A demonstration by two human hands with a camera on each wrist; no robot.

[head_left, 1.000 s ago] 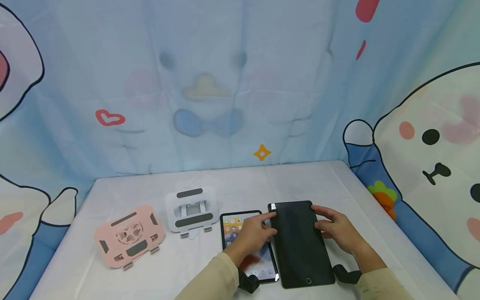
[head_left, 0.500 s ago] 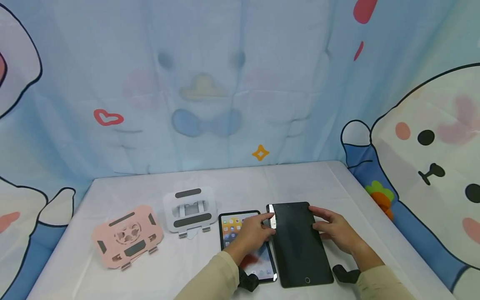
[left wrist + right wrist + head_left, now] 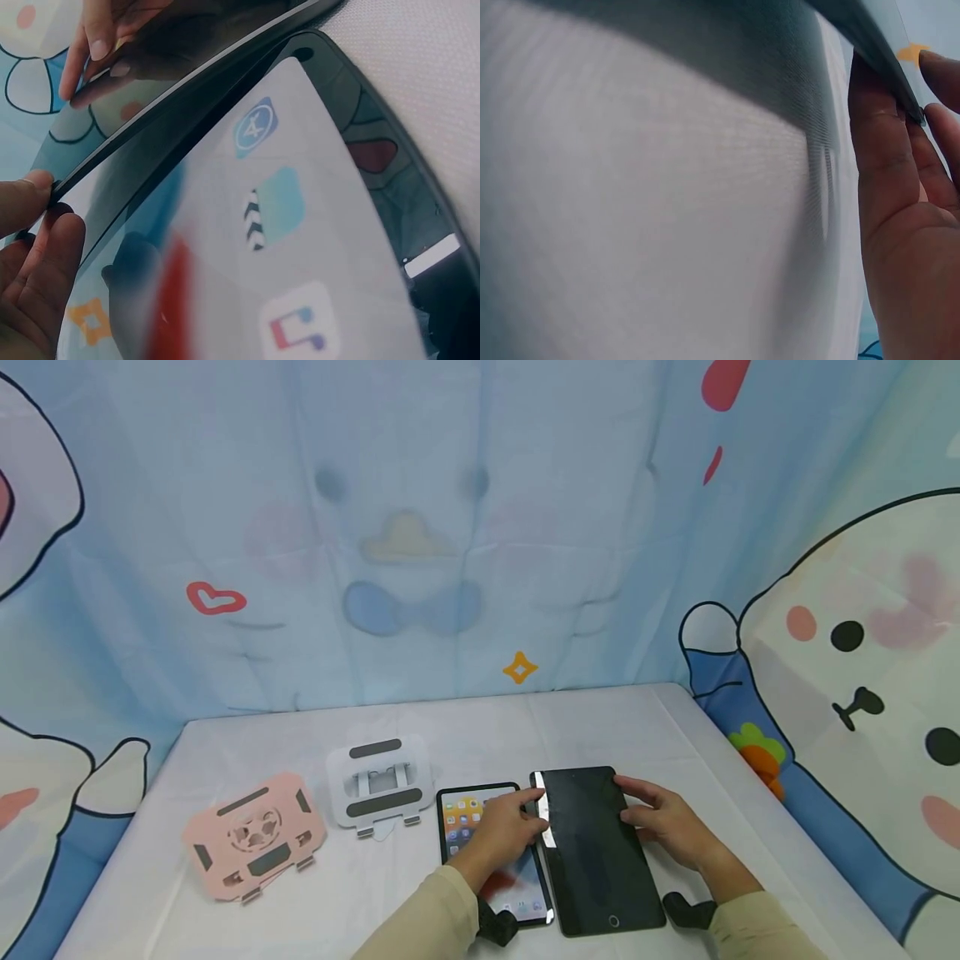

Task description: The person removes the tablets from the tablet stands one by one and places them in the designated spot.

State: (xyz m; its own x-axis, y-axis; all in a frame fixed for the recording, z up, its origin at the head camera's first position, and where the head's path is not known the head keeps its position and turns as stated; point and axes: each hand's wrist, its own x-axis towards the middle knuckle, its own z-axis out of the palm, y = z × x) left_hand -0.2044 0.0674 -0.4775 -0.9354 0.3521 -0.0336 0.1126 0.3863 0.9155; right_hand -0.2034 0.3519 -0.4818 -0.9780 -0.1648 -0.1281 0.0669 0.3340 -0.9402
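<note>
A black tablet [image 3: 600, 852] with a round home button near its front end is held between both hands, its screen facing up. My left hand [image 3: 504, 831] pinches the tablet's far left edge between thumb and fingers. On the opposite edge, my right hand [image 3: 671, 822] grips the tablet near its far corner; the right wrist view shows fingers [image 3: 885, 142] reaching under the raised edge. A second tablet [image 3: 525, 889], its screen lit with app icons, lies to the left, partly hidden beneath my left hand and forearm.
A white tablet stand [image 3: 420, 768], folded flat, lies left of the lit tablet. Farther left is a pink folded stand [image 3: 225, 827]. All rest on a white-covered table [image 3: 247, 735], with a printed cartoon curtain [image 3: 420, 668] hanging behind its far edge.
A bright reflection along the black tablet's left edge has lengthened, so its tilt has shifted slightly. Both hands keep their hold. The head view has drifted a little.
</note>
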